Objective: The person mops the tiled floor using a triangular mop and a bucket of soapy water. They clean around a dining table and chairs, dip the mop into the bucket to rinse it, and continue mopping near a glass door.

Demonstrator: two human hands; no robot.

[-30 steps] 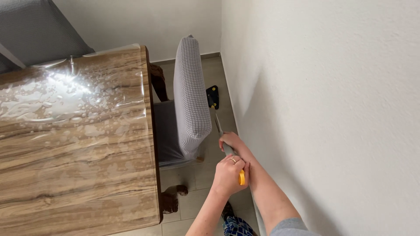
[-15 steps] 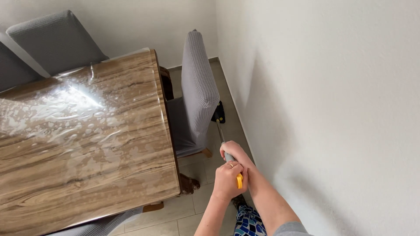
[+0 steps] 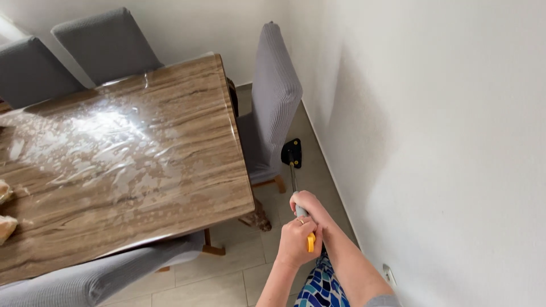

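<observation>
Both hands grip one mop handle (image 3: 294,181), a thin grey pole with a yellow end. My left hand (image 3: 297,240) is closed around the yellow end, a ring on one finger. My right hand (image 3: 307,203) is wrapped around the pole just above it. The black mop head (image 3: 291,152) rests on the tiled floor between a grey-covered chair (image 3: 273,96) and the white wall (image 3: 432,131). Part of the pole is hidden inside my hands.
A wooden table (image 3: 125,159) under clear plastic fills the left. Grey-covered chairs stand at its far end (image 3: 105,42) and near side (image 3: 96,278). Beige floor tiles (image 3: 239,273) run in a narrow strip along the wall. A wall socket (image 3: 389,275) sits low at right.
The view has shifted back and to the left, showing more of the table and chairs. The mop head has slid back toward me along the floor beside the chair. Both hands kept their grip.
</observation>
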